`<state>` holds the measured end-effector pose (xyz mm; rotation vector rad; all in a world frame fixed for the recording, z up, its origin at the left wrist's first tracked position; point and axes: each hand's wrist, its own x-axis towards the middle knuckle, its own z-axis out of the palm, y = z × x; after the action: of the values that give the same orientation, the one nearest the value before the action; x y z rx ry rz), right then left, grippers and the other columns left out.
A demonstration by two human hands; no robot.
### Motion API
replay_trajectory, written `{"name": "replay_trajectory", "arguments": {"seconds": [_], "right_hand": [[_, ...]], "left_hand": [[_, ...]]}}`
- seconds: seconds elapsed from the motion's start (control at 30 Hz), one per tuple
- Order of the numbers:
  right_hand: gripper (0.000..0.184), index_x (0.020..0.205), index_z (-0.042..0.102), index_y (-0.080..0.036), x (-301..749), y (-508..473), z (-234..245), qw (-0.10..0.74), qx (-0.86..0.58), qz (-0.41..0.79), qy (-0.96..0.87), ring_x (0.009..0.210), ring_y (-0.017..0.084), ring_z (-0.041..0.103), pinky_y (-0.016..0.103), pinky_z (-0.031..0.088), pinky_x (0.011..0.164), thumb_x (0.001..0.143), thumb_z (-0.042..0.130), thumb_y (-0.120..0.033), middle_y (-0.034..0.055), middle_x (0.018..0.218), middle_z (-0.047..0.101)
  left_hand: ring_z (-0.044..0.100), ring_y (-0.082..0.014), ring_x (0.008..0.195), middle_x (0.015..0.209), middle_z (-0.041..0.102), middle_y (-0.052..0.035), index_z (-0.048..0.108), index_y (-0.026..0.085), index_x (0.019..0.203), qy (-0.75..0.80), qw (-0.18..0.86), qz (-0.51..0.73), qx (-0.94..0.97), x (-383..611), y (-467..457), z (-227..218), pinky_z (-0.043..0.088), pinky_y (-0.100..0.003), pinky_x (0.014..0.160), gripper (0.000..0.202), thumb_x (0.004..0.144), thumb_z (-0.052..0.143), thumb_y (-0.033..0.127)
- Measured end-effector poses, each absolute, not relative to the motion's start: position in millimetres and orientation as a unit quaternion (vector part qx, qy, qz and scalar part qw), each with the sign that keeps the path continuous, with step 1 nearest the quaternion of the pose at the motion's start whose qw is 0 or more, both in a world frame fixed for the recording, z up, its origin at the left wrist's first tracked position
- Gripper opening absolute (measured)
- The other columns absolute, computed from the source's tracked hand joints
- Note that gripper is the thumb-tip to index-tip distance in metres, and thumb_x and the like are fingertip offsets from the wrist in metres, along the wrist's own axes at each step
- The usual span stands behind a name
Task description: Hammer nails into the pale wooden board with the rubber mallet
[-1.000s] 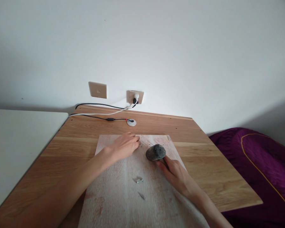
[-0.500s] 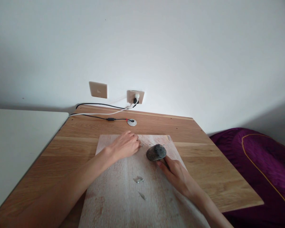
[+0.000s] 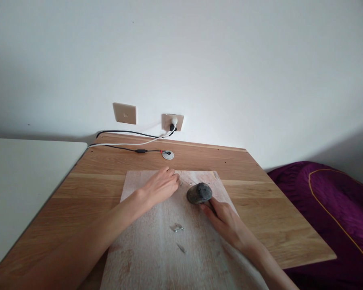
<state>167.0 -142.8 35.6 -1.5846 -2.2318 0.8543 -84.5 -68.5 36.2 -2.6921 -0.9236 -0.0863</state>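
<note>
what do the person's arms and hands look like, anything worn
The left hand and right hand wear no gloves, and no watch or bracelet shows. Both slim forearms are bare, with no sleeves in view. Whether rings are worn is unclear.

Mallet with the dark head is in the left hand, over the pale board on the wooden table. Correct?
Wrong hand: the head view shows the right hand gripping the mallet. The rest stands: dark head, over the pale board on the wooden table.
</note>
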Motion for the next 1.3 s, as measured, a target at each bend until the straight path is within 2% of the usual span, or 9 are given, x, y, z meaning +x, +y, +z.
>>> {"name": "replay_trajectory", "arguments": {"seconds": [0.27,0.37,0.5,0.63,0.73,0.97,1.13,1.3], "right_hand": [[0.029,0.086,0.046,-0.024,164.7,-143.3,38.4,0.132,-0.550,0.300,-0.768,0.065,0.019,0.056,0.030,0.033,0.062,0.106,0.038,-0.043,-0.0009,0.069,0.060],[0.030,0.086,0.048,-0.024,165.9,-142.1,39.5,0.126,-0.552,0.307,-0.765,0.066,0.019,0.057,0.029,0.034,0.061,0.106,0.039,-0.045,-0.0006,0.070,0.061],[0.033,0.084,0.052,-0.022,163.0,-138.7,48.6,0.141,-0.565,0.298,-0.756,0.070,0.019,0.059,0.029,0.038,0.063,0.104,0.041,-0.047,0.0008,0.074,0.064],[0.034,0.082,0.054,-0.022,147.9,-128.9,66.2,0.166,-0.561,0.263,-0.767,0.069,0.018,0.058,0.029,0.038,0.062,0.103,0.043,-0.046,0.0005,0.072,0.063],[0.030,0.083,0.056,-0.023,130.2,-118.6,77.1,0.158,-0.543,0.252,-0.785,0.071,0.020,0.062,0.029,0.038,0.063,0.104,0.044,-0.043,0.0013,0.074,0.067],[0.028,0.094,0.062,-0.021,108.7,-104.6,80.7,0.085,-0.522,0.217,-0.820,0.081,0.024,0.068,0.031,0.038,0.066,0.106,0.041,-0.036,0.0082,0.088,0.075],[0.032,0.093,0.061,-0.022,112.2,-103.3,80.1,0.086,-0.520,0.222,-0.820,0.078,0.023,0.068,0.031,0.037,0.066,0.107,0.039,-0.042,0.0062,0.084,0.073],[0.030,0.095,0.060,-0.022,112.5,-102.5,78.7,0.059,-0.517,0.208,-0.828,0.078,0.024,0.068,0.031,0.036,0.065,0.107,0.038,-0.039,0.0071,0.084,0.074]], "left_hand": [[0.067,-0.0260,0.094,0.091,0.072,-0.0076,0.073,0.014,0.091,-0.295,0.120,-0.060,-0.946,-91.6,-60.4,31.8,0.043,-0.038,0.078,0.015,0.097,0.059,0.011],[0.068,-0.0245,0.090,0.091,0.073,-0.0081,0.072,0.014,0.093,-0.321,0.058,-0.084,-0.941,-99.2,-54.6,29.4,0.045,-0.035,0.076,0.015,0.098,0.061,0.023],[0.069,-0.0221,0.083,0.094,0.073,-0.0069,0.071,0.016,0.092,-0.372,-0.064,-0.124,-0.918,-107.6,-48.4,28.9,0.044,-0.030,0.067,0.017,0.093,0.069,0.033],[0.064,-0.0161,0.072,0.082,0.069,-0.0013,0.072,0.018,0.089,-0.379,-0.212,-0.155,-0.887,-111.4,-42.3,29.3,0.040,-0.026,0.063,0.005,0.086,0.072,0.023],[0.060,-0.0132,0.069,0.078,0.065,0.0004,0.074,0.017,0.085,-0.359,-0.274,-0.189,-0.872,-112.9,-37.6,26.1,0.039,-0.024,0.064,0.005,0.079,0.073,0.015],[0.053,-0.0123,0.066,0.073,0.058,0.0018,0.073,0.015,0.080,-0.336,-0.331,-0.232,-0.851,-118.2,-31.4,15.0,0.036,-0.023,0.063,0.002,0.077,0.073,0.015],[0.053,-0.0121,0.066,0.071,0.059,0.0019,0.074,0.014,0.078,-0.348,-0.359,-0.234,-0.834,-119.6,-30.4,13.6,0.035,-0.023,0.062,0.003,0.077,0.075,0.017],[0.052,-0.0114,0.063,0.069,0.059,0.0020,0.075,0.014,0.078,-0.355,-0.378,-0.236,-0.822,-119.9,-31.6,14.0,0.035,-0.023,0.061,0.004,0.077,0.074,0.018]]}}
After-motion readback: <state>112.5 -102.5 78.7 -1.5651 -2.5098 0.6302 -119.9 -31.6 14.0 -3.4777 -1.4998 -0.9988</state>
